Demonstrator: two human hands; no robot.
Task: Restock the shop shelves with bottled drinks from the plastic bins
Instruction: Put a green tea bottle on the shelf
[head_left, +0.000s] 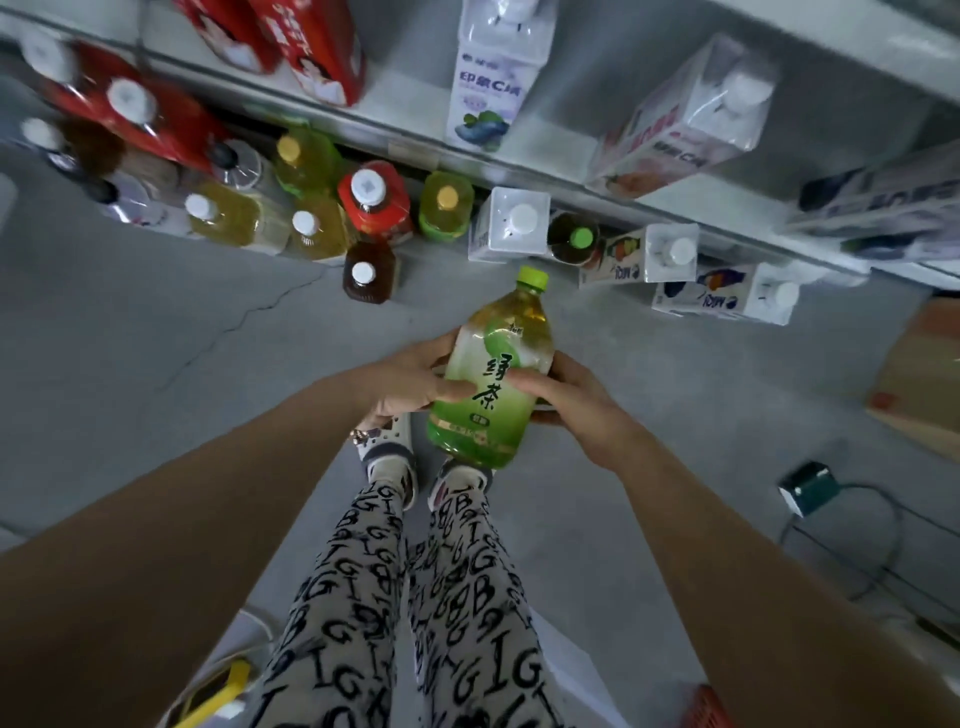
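Both of your hands make the grip on the green tea bottle (493, 384). Your left hand (410, 384) wraps its side with the thumb across the label, and your right hand (571, 400) cups the opposite side, thumb on the front. The bottle hangs in the air between your palms, over your feet, touching nothing else.

Its long axis runs straight out from the grip. The green cap (532, 278) points away from you at the shelving and the base points back at your shoes, so it lies nearly flat, not upright.

The low row of drinks sits just beyond the cap. A white carton (511, 223) is dead ahead, and a yellow-capped green bottle (447, 205) that looks like a match is ahead and to the left of the grip. The upper shelf (405, 104) lies further out.

Your left hand looks nearer that matching spot, so you would probably need to tip the base down before setting the bottle there.
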